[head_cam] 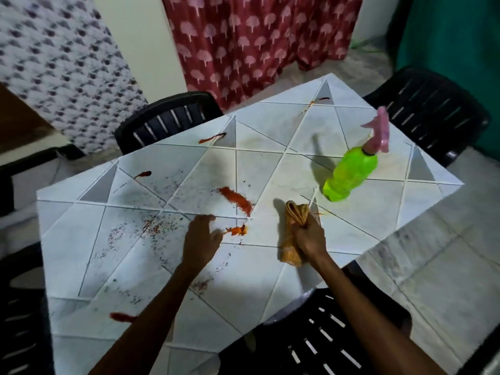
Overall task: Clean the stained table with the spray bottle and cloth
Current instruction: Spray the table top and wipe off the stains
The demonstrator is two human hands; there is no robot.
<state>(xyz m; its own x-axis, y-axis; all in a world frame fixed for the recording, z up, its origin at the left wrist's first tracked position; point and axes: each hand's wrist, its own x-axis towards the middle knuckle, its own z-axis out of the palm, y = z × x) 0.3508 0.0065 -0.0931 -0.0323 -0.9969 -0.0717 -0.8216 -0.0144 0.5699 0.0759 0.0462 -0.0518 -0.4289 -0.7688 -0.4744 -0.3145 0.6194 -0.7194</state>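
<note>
A white table point(270, 163) with a triangle pattern carries red sauce smears and dark specks. The largest smear point(236, 200) lies near the middle, a smaller orange blot point(236, 230) just below it. My right hand point(308, 236) grips a bunched orange-brown cloth point(293, 228) resting on the table right of the blot. My left hand point(200, 239) lies flat on the tabletop, fingers apart, just left of the blot. A green spray bottle point(350, 173) with a pink trigger head stands upright beyond the cloth, untouched.
Black plastic chairs stand around the table: one at the far side point(167, 120), one at the right corner point(433, 109), one near me point(324, 334). More smears lie at the far edge point(212, 138), the left point(143, 174) and the near edge point(121, 317).
</note>
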